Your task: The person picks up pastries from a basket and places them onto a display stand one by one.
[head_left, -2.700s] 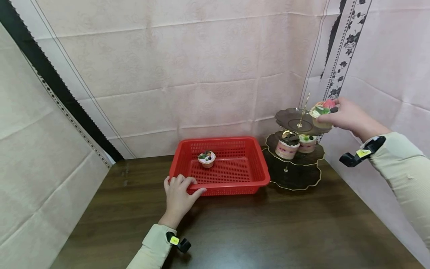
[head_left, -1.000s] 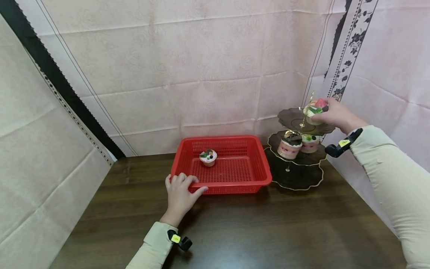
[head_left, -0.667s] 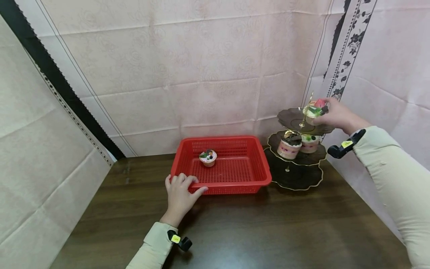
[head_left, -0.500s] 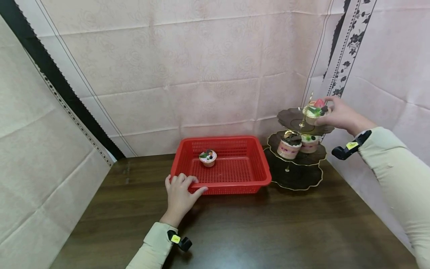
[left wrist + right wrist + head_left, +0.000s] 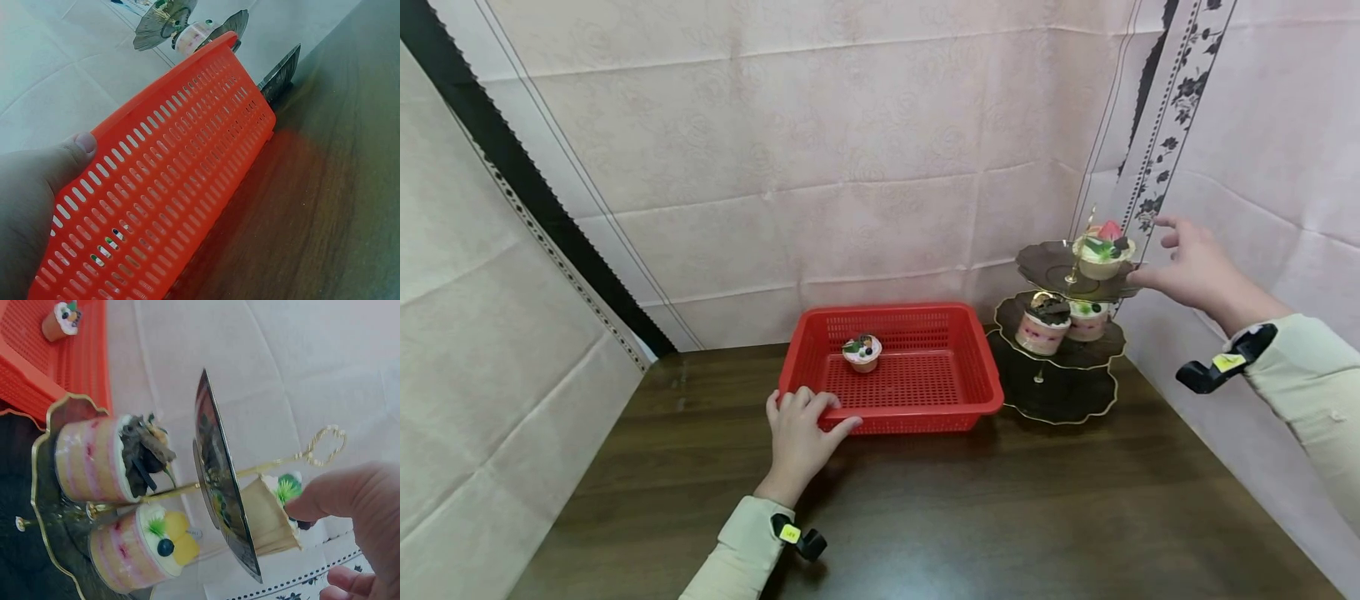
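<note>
My left hand (image 5: 801,446) grips the front left rim of a red plastic basket (image 5: 917,412), thumb along the outside in the left wrist view. Inside the basket sits a small cupcake (image 5: 862,354) topped with cream and berries. On the right stands a three-tier dark cake stand (image 5: 1037,260) with gold edges. A cupcake (image 5: 1101,265) with strawberry and green leaf rests on its top tier, beside the gold post. My right hand (image 5: 1206,271) is just right of that cupcake, thumb and fingers spread, holding nothing.
Two layered cakes occupy the middle tier: a chocolate-topped one (image 5: 1042,333) and a fruit-topped one (image 5: 1087,323) behind it. The brown wooden table (image 5: 925,517) extends in front. Pale cloth walls (image 5: 865,167) close in the back and sides.
My right hand brought the strawberry cupcake leftward over the top tier, let go of it there and drew back to the right. The left hand stayed on the basket rim.
</note>
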`<action>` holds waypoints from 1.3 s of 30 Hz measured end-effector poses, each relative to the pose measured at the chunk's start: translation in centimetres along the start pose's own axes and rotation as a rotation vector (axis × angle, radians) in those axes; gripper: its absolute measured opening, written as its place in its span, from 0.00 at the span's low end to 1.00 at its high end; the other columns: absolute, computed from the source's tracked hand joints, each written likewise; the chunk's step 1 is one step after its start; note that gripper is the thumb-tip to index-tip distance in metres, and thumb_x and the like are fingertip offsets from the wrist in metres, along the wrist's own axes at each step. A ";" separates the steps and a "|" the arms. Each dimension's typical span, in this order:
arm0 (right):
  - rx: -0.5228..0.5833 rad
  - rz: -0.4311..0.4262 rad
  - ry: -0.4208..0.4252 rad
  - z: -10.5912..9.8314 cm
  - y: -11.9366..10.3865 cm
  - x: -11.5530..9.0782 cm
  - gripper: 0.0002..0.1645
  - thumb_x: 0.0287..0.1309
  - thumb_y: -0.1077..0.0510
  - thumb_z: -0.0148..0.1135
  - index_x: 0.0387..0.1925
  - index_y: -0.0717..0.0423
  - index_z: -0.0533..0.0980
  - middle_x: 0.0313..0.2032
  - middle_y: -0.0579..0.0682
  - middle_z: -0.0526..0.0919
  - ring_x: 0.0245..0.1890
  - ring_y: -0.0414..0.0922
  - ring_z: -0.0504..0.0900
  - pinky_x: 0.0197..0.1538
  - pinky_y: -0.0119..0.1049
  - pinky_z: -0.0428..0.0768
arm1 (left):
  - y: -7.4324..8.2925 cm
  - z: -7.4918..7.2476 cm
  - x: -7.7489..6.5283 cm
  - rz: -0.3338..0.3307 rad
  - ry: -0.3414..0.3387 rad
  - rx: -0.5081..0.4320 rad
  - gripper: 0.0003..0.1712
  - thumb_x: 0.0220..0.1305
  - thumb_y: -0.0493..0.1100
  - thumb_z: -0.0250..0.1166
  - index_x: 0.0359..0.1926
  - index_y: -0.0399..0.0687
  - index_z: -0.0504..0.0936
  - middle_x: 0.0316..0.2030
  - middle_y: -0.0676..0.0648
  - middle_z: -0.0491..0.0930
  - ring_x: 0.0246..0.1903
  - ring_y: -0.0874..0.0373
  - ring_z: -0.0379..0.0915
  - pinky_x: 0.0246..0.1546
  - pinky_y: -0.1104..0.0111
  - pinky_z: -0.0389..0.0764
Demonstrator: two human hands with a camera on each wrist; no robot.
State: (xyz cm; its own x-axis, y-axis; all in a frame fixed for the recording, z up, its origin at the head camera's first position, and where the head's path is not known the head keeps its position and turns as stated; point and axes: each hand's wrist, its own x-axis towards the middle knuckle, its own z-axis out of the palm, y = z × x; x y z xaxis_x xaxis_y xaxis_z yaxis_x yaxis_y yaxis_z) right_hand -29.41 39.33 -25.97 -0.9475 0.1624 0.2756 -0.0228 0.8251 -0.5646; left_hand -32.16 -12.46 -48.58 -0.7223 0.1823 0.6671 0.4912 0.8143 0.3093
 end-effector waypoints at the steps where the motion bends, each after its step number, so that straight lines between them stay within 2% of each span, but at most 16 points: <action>1: 0.002 -0.006 0.011 0.0 -0.1 -0.3 0.58 0.62 0.48 0.67 0.78 0.65 0.42 0.65 0.82 0.55 0.60 0.77 0.62 0.53 0.73 0.69 | 0.0 0.0 0.0 0.000 0.001 0.000 0.21 0.50 0.63 0.78 0.34 0.56 0.82 0.33 0.49 0.73 0.39 0.47 0.70 0.66 0.36 0.50; 7: 0.028 -0.051 0.073 1.1 -1.2 -2.3 0.46 0.65 0.48 0.65 0.69 0.71 0.54 0.59 0.77 0.64 0.54 0.73 0.69 0.48 0.65 0.73 | -0.2 -0.1 -0.2 -0.001 0.004 0.004 0.21 0.50 0.63 0.78 0.33 0.57 0.82 0.32 0.50 0.73 0.39 0.48 0.70 0.66 0.36 0.50; 15: 0.017 -0.140 0.118 3.6 -3.5 -3.6 0.32 0.65 0.50 0.64 0.60 0.67 0.65 0.49 0.68 0.74 0.46 0.61 0.75 0.35 0.38 0.73 | -0.5 -0.3 -0.2 -0.009 0.005 0.014 0.22 0.50 0.63 0.78 0.33 0.56 0.82 0.32 0.49 0.73 0.39 0.46 0.70 0.66 0.36 0.50; 18: 0.003 -0.183 0.117 4.7 -4.5 -3.8 0.27 0.64 0.52 0.65 0.56 0.64 0.69 0.47 0.64 0.76 0.43 0.57 0.77 0.37 0.39 0.73 | -0.5 -0.2 -0.2 -0.008 0.004 0.011 0.22 0.50 0.64 0.78 0.33 0.56 0.82 0.32 0.49 0.73 0.39 0.47 0.70 0.66 0.36 0.50; 24: 0.011 -0.252 0.106 7.4 -5.9 -3.9 0.20 0.62 0.54 0.66 0.51 0.59 0.73 0.44 0.61 0.79 0.40 0.53 0.77 0.43 0.46 0.72 | -0.3 -0.1 -0.2 -0.009 -0.003 0.004 0.22 0.50 0.64 0.77 0.34 0.57 0.82 0.32 0.50 0.73 0.39 0.48 0.70 0.66 0.36 0.50; 31: 0.038 -0.308 0.089 11.6 -7.9 -3.2 0.17 0.60 0.54 0.67 0.48 0.55 0.75 0.37 0.53 0.79 0.34 0.48 0.77 0.38 0.43 0.73 | -0.1 -0.1 -0.1 0.011 0.015 0.005 0.21 0.50 0.64 0.78 0.33 0.57 0.82 0.32 0.50 0.73 0.38 0.48 0.70 0.65 0.36 0.51; 39: 0.142 -0.319 -0.023 16.7 -10.2 -1.7 0.17 0.61 0.56 0.67 0.48 0.57 0.73 0.38 0.54 0.79 0.36 0.49 0.78 0.42 0.43 0.76 | 0.1 0.0 0.0 0.000 -0.001 0.009 0.22 0.50 0.64 0.77 0.33 0.56 0.82 0.32 0.49 0.73 0.39 0.47 0.70 0.66 0.37 0.51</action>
State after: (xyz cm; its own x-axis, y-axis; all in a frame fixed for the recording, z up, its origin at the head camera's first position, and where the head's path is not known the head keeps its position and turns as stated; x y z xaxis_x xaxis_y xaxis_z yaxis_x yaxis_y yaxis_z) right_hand -32.90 21.62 -33.68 -0.8922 -0.1050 0.4392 -0.3617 0.7486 -0.5557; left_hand -32.12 -12.39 -48.50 -0.7225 0.1832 0.6666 0.4869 0.8193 0.3026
